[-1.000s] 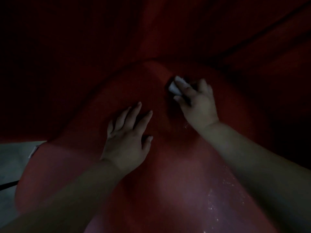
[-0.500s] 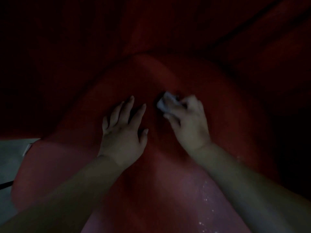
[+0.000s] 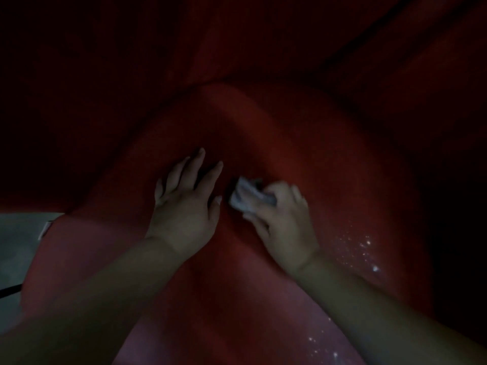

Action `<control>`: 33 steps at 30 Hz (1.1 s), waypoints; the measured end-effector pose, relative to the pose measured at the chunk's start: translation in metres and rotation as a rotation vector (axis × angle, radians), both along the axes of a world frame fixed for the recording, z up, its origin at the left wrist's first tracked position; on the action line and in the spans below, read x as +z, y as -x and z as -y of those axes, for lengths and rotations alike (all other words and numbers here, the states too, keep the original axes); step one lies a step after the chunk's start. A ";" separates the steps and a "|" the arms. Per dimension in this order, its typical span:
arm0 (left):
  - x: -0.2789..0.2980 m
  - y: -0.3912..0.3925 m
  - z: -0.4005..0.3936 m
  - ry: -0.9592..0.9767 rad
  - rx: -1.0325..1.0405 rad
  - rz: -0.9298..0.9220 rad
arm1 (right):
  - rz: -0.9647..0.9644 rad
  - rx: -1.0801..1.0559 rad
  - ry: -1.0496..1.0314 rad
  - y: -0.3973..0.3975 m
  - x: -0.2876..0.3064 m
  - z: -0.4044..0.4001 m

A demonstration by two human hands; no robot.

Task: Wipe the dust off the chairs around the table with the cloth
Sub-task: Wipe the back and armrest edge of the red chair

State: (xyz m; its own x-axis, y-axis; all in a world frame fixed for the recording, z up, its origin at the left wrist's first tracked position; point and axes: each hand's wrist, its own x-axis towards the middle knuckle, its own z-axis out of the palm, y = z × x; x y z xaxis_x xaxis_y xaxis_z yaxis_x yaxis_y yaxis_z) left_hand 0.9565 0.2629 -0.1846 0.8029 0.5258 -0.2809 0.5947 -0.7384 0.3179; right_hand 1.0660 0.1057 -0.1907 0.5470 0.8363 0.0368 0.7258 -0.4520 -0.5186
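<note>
Both forearms are cut off at the bottom edge, and the dim light hides most detail. The smooth red plastic chair seat [image 3: 263, 299] carries white dust specks [image 3: 363, 246] near its right edge. The left hand [image 3: 184, 214] lies flat on the seat, fingers spread. Just beside it, the right hand [image 3: 284, 225] grips the small crumpled white cloth [image 3: 245, 196] against the seat. Beyond, the chair's far edge fades into darkness.
</note>
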 end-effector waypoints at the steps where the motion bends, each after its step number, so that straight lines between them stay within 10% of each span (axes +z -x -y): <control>1: 0.001 0.002 0.000 0.004 0.001 0.002 | 0.004 0.061 0.012 0.003 0.003 0.013; 8: -0.001 0.021 -0.001 0.006 -0.006 -0.010 | 0.094 -0.381 0.035 -0.080 -0.008 -0.022; 15: 0.003 0.018 0.002 0.011 0.009 -0.029 | -0.027 0.015 -0.021 -0.007 0.000 0.002; 23: -0.003 0.019 0.000 0.009 0.005 -0.019 | 0.041 -0.471 -0.003 -0.126 -0.019 -0.053; 33: 0.010 0.042 -0.001 -0.079 0.151 -0.022 | -0.054 0.003 -0.024 -0.007 0.005 -0.013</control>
State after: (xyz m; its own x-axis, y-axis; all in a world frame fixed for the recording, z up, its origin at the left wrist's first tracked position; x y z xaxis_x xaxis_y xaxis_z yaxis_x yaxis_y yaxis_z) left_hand 0.9146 0.2640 -0.1749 0.7073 0.6611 -0.2504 0.7069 -0.6626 0.2476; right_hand 1.0727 0.1185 -0.1859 0.5460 0.8373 0.0273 0.6982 -0.4367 -0.5673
